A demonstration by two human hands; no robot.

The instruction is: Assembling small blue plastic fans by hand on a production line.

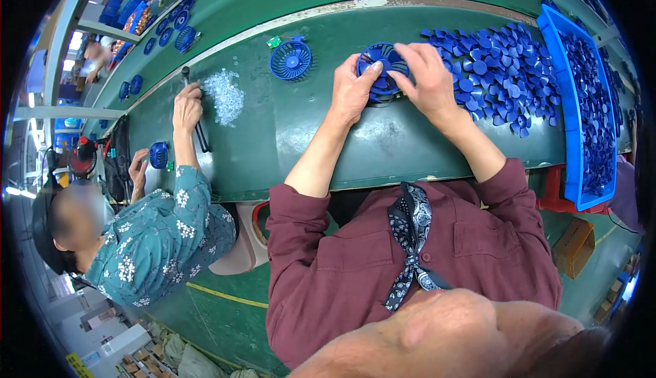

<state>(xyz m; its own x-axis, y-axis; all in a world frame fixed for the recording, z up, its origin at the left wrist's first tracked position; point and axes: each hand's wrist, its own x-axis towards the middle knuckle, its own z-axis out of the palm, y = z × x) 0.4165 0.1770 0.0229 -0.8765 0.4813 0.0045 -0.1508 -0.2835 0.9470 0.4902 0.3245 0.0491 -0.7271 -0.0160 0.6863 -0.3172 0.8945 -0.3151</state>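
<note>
A round blue fan housing (383, 53) with a ribbed grille is held above the green bench in front of me. My left hand (352, 91) is closed round its left side, with the thumb lying across the front near the centre. My right hand (432, 81) is at the housing's right side, thumb and fingers apart over its face; whether a small part lies under the fingertips is hidden. To the left, another blue fan housing (291, 59) lies on the bench beside a small green piece (274, 42). Right of my hands spreads a heap of small blue fan blades (499, 70).
At the far right stands a blue tray (570, 125) full of blue parts. Left lies a pile of small clear pieces (226, 98). A co-worker in a floral top (164, 241) holds a dark-headed tool (185, 74). More blue fans (165, 36) lie beyond the bench's ledge.
</note>
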